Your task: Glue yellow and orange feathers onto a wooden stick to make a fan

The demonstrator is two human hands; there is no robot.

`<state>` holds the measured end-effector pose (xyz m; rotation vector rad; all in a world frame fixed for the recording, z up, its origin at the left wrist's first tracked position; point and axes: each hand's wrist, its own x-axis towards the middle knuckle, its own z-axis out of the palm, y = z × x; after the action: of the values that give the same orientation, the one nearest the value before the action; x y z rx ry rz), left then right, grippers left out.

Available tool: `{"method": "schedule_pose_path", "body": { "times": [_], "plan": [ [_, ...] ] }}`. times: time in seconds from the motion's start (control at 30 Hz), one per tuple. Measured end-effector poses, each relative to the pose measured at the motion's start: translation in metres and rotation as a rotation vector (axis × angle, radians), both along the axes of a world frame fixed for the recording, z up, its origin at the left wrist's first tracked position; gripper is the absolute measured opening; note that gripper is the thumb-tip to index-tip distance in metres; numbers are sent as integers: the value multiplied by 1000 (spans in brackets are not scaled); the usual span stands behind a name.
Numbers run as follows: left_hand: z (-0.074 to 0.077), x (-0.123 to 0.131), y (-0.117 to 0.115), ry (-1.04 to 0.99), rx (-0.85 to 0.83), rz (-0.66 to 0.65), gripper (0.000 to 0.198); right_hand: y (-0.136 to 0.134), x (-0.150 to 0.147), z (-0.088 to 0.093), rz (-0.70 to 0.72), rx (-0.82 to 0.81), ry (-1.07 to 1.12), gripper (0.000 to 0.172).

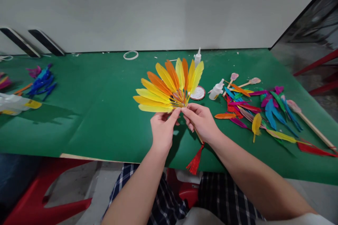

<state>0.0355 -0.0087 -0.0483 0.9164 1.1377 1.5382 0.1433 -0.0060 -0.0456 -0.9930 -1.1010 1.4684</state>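
A feather fan [165, 79] of yellow and orange feathers spreads out above the green table, held between both my hands. My left hand [164, 126] pinches the base of the feathers, thumb and fingers closed on it. Close beside it, my right hand [200, 117] grips the base and the wooden handle, fingers closed. From the handle's lower end hangs a red tassel [195, 160]. Just behind the fan lies a round lid with white stuff [199, 93], partly covered by the feathers. The fingertips hide the exact spot where the quills meet the handle.
Loose coloured feathers [271, 112] lie to the right with wooden sticks [314, 126] among them. Two small glue bottles [217, 89] stand or lean behind the fan. At far left are blue feathers [44, 81] and a clear plastic bag [12, 103]. A white ring [130, 55] lies near the wall.
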Motion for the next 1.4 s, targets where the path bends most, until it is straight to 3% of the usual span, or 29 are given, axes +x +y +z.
{"method": "schedule_pose_path", "body": {
  "times": [0.5,0.73,1.4],
  "plan": [
    [-1,0,0,-14,-10,-9,17,-1,0,1,-28,19,3,34],
    [1,0,1,-1,-15,0,19,2,1,0,28,-56,12,31],
    [-1,2,1,-15,-13,-20,15,4,0,1,-81,10,-76,28]
  ]
}}
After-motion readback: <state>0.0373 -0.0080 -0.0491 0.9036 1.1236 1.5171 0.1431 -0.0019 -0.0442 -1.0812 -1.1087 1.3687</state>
